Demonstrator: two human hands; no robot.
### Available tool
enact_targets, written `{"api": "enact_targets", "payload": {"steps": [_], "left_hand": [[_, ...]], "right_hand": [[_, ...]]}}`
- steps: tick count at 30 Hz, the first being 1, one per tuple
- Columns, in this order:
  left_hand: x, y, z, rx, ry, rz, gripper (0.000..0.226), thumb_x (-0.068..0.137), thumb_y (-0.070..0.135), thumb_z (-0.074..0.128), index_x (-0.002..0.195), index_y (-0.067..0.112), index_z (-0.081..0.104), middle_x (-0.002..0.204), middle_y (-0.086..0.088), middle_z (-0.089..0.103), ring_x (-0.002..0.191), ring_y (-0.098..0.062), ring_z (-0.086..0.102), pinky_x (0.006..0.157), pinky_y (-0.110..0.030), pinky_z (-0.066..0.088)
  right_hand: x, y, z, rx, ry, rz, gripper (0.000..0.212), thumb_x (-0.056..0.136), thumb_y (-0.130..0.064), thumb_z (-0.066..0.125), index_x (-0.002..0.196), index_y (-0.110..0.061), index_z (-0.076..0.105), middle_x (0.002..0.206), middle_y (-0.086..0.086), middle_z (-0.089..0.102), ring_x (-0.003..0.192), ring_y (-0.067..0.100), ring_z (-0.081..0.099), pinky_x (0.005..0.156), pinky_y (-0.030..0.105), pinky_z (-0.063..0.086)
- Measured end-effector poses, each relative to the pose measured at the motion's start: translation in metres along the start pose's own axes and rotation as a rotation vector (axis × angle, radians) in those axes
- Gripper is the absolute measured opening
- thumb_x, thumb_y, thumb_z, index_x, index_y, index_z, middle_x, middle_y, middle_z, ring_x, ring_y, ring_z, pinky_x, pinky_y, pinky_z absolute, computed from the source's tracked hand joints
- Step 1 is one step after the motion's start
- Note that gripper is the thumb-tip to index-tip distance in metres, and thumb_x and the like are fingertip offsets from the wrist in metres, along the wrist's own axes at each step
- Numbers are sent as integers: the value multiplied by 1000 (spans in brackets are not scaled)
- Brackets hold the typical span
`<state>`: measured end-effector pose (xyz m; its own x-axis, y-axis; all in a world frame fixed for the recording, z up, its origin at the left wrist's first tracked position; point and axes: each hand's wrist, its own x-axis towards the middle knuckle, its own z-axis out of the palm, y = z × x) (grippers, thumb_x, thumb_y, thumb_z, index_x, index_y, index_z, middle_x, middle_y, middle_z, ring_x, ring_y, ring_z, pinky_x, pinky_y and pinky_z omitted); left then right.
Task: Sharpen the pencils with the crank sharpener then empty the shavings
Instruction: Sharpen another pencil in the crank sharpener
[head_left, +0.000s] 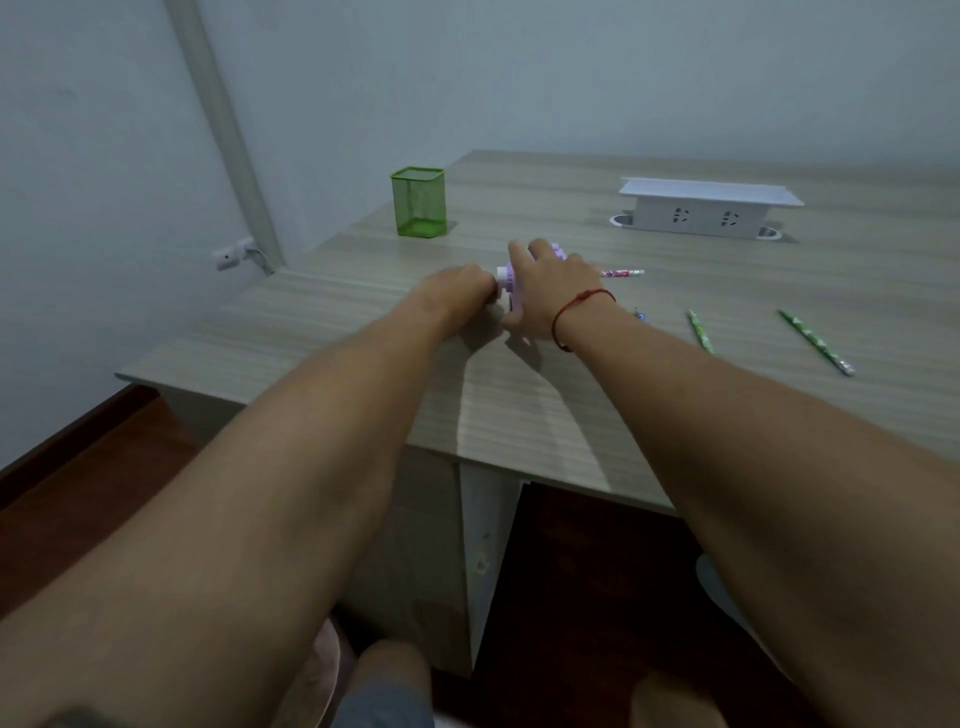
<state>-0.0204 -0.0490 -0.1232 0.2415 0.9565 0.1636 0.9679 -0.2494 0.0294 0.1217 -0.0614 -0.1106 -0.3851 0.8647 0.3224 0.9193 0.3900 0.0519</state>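
A small purple and white crank sharpener (506, 279) stands on the wooden desk (363, 312), mostly covered by my hands. My right hand (545, 291) lies over its top and grips its body. My left hand (460, 291) is closed on the white crank at its left end. A red patterned pencil (623, 273) sticks out to the right of the sharpener. Two green patterned pencils (700, 330) (815, 341) lie loose on the desk further right. A small blue tip (640, 314) of another pencil shows beside my right wrist.
A green mesh pencil holder (420, 201) stands at the back left of the desk. A white pop-up socket box (706, 210) sits at the back right. The desk's left edge runs close to my left hand, with dark wood floor below.
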Motion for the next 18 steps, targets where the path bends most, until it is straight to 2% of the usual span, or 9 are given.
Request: {"api": "enact_targets", "payload": {"steps": [6,13,16,18], "left_hand": [[15,2,-25,225,106,97,24,90,-6,43,105,-3,61,107,-25,63,100,-42,60,78,-43,44],[14,-5,-24,266,181,135,25,88,-11,39,104,-3,57,103,-24,60,97,-42,59,72,-43,41],[11,-4,-36,248,259,150,21,93,-7,39,101,-3,57,98,-25,61,89,-43,60,63,-39,36],[-1,1,-38,214,307,158,20,96,-3,39,104,-3,56,97,-25,62,88,-43,60,63,-38,35]], "right_hand": [[0,-1,-1,-31,-32,39,74,79,-47,66,137,-16,33,135,10,44,113,34,53,90,43,47],[-4,-2,-4,-24,-32,40,68,81,-41,65,136,-16,34,134,9,43,115,34,51,91,43,45],[0,-4,-6,-26,-71,57,65,85,-38,62,138,-13,33,138,10,40,126,34,45,99,45,43],[4,-3,-5,-29,-78,60,61,89,-34,57,139,-12,33,139,11,39,130,34,43,102,45,42]]}}
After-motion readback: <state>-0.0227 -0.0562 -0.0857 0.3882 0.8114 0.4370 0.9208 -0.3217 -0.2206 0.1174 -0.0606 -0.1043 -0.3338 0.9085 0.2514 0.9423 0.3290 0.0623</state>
